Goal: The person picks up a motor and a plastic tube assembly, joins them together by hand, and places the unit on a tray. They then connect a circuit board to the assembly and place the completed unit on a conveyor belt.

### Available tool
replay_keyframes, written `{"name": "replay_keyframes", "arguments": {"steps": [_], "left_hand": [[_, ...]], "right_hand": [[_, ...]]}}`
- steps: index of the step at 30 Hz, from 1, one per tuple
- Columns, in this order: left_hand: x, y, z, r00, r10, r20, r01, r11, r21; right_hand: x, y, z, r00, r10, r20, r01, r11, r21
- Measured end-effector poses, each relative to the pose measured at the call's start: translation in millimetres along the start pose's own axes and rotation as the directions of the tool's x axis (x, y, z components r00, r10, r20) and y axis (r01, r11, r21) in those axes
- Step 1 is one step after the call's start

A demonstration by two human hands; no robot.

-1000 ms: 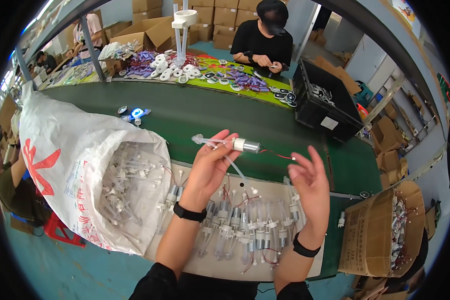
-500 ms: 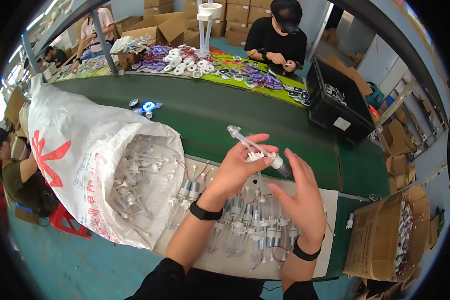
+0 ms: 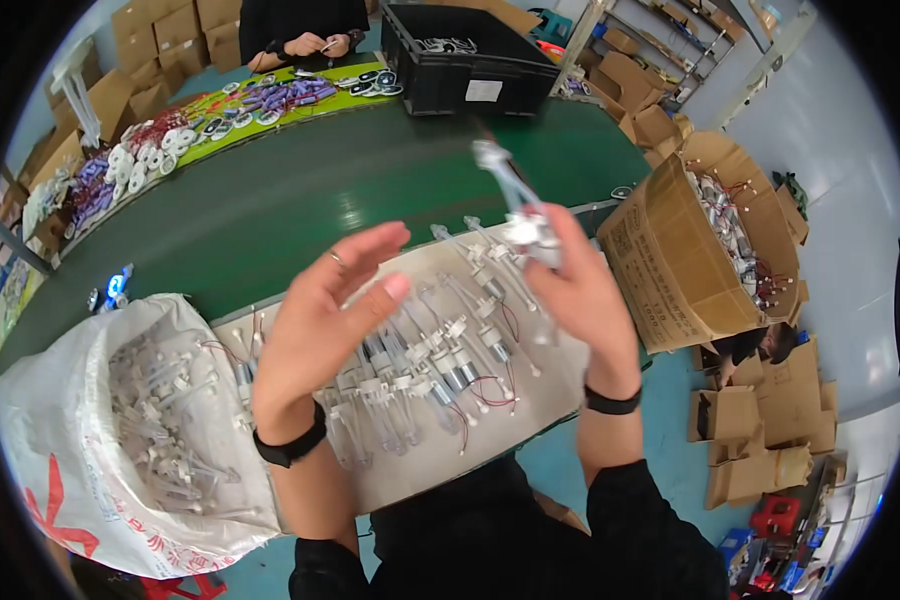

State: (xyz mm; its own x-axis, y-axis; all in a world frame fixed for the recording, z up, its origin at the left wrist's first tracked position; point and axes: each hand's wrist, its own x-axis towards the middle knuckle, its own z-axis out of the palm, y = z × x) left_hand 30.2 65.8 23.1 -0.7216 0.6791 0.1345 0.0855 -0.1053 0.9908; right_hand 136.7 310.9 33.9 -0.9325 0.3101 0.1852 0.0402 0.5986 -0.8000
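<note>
My right hand (image 3: 585,300) pinches a small motor assembly with a white fitting and clear tubes (image 3: 527,228), raised above the right end of the pale work board (image 3: 520,410); motion blurs it. My left hand (image 3: 310,335) holds nothing, its fingers apart and a ring on one of them, over the board's left half. Below and between my hands lie several similar motor assemblies (image 3: 457,368), with silver bodies, white fittings, clear tubes and thin red wires. To the left, a white woven sack (image 3: 70,400) gapes open, full of clear tubes with white fittings (image 3: 160,420).
A green conveyor belt (image 3: 300,190) runs behind the board. At right stands a cardboard box (image 3: 660,270) of wired motors. A black bin (image 3: 470,80) sits across the belt, beside a co-worker (image 3: 300,25) and purple cylinders (image 3: 280,95). A blue-lit part (image 3: 118,285) rests on the belt.
My view has swung right. My left hand has let go of the motor assembly and moved apart; my right hand now holds it, farther right.
</note>
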Motion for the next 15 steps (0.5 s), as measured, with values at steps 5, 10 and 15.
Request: {"name": "replay_keyframes", "arguments": {"steps": [5, 10, 15], "left_hand": [[-3.5, 4.6, -11.2, 0.981, 0.038, -0.19, -0.076, 0.978, -0.194], [-5.9, 1.2, -17.5, 0.978, 0.034, -0.205, -0.082, 0.969, -0.234], [-2.3, -1.7, -13.6, 0.982, 0.033, -0.186, -0.064, 0.985, -0.163]], "right_hand": [[-50.8, 81.2, -41.4, 0.982, 0.187, -0.011, -0.187, 0.975, -0.122], [-79.9, 102.8, -20.0, 0.974, 0.225, 0.035, -0.215, 0.96, -0.179], [-85.3, 123.5, 9.7, 0.982, 0.186, 0.017, -0.166, 0.91, -0.381]]}}
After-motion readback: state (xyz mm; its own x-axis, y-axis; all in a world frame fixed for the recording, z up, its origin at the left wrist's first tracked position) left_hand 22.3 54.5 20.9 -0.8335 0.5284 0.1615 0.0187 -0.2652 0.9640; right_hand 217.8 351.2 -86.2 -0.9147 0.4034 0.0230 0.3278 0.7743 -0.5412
